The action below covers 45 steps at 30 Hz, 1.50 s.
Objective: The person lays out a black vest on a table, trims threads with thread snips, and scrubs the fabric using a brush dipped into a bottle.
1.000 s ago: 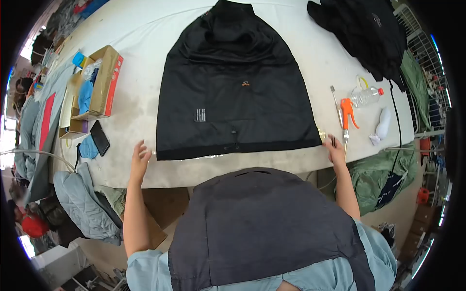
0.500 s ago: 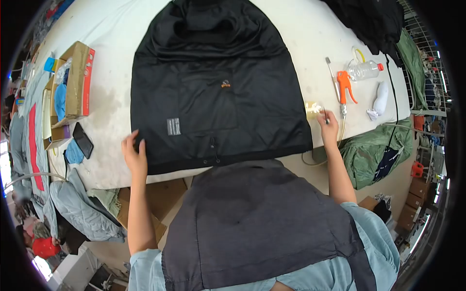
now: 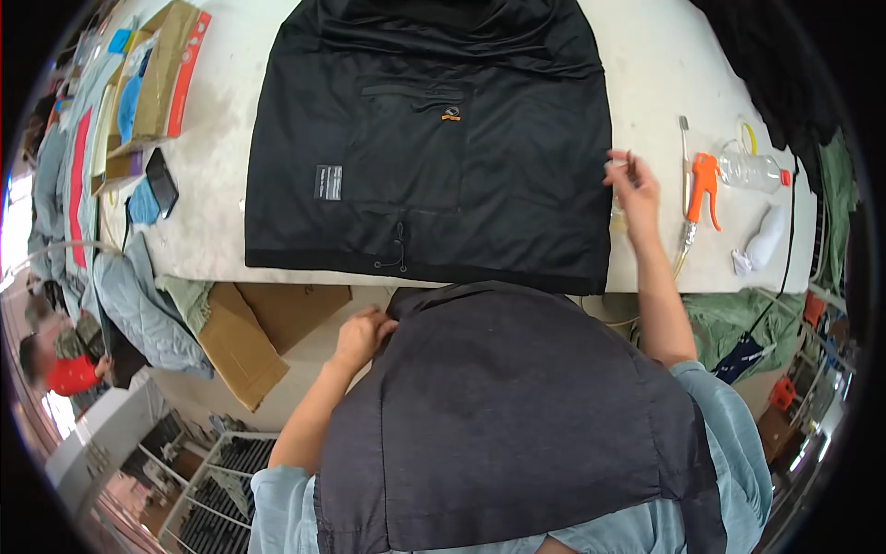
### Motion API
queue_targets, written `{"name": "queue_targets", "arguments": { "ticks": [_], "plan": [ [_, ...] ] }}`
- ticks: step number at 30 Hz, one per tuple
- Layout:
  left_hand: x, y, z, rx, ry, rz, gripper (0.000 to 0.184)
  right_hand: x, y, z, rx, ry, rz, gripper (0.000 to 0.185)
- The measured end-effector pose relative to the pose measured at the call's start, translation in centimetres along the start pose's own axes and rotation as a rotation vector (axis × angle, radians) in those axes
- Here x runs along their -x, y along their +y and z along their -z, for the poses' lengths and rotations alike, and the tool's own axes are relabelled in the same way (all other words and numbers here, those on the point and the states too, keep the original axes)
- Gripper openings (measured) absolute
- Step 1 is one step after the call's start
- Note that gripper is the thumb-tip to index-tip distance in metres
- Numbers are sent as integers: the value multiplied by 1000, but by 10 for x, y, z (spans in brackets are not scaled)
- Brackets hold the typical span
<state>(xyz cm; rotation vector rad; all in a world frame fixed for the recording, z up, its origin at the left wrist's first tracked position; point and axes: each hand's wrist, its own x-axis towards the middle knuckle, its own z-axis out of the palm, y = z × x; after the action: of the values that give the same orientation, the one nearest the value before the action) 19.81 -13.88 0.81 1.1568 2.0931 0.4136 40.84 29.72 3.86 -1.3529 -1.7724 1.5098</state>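
Note:
A black garment (image 3: 406, 157) lies spread on the white table (image 3: 217, 194), with a label, a small orange logo and a cord near its hem. My left hand (image 3: 363, 334) is below the table edge, its fingers closed at the edge of the dark apron (image 3: 517, 397) I wear. Beside the garment's right edge is my right hand (image 3: 634, 189), raised with its fingers curled; a small dark item seems to show between them, too small to name.
On the right are an orange air gun (image 3: 703, 185), a brush (image 3: 685, 162), a plastic bottle (image 3: 752, 172) and a white bundle (image 3: 760, 242). At left are a cardboard box (image 3: 166, 78) and a phone (image 3: 161, 182). A person in red (image 3: 69, 374) is at far left.
My left hand has moved from the garment's lower left corner down to the apron, and its fingers have closed. My right hand has moved up along the garment's right edge. The view has shifted.

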Motion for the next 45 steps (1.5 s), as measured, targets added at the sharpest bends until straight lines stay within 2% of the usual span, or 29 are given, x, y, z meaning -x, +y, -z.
{"name": "queue_targets", "arguments": {
  "ticks": [1,2,5,8,10,11,14,17,20,23,26,27,31,34,35,39,42,45],
  "plan": [
    [7,-10,-11,-110,-15,76,7,-18,4,11,29,63,-14,31],
    [5,-1,-12,94,23,183,10,-37,9,23,60,134,-28,33],
    [-22,54,-12,686,114,449,22,-96,41,45,397,216,179,42],
    [-51,105,-10,777,126,498,24,-116,42,37,741,277,380,48],
    [-54,92,-29,976,111,578,23,-103,30,28,953,340,495,49],
    [-54,88,-36,1077,97,615,22,-94,30,25,907,330,529,47],
    [-33,86,-36,551,84,484,21,-61,36,34,768,295,602,41],
    [2,47,-65,44,237,253,18,-27,49,52,648,251,601,35],
    [-17,94,-34,365,443,304,16,3,52,71,625,247,542,31],
    [-47,124,-23,442,469,359,14,19,49,78,613,230,534,28],
    [-62,125,-35,425,379,376,13,35,41,69,561,146,560,27],
    [-57,126,-34,370,365,300,10,41,38,63,535,116,558,26],
    [-45,122,-40,301,594,-41,11,60,40,55,521,92,518,24],
    [-65,144,-31,265,700,-27,16,65,49,51,507,60,482,23],
    [-70,144,-33,224,645,30,17,65,47,50,504,58,488,23],
    [-71,127,-41,277,650,-94,14,67,45,54,488,55,480,22],
    [-43,106,-42,239,607,-109,11,66,50,61,483,29,449,21],
    [-3,70,-50,71,355,74,8,66,49,60,370,-21,419,20]
  ]
}}
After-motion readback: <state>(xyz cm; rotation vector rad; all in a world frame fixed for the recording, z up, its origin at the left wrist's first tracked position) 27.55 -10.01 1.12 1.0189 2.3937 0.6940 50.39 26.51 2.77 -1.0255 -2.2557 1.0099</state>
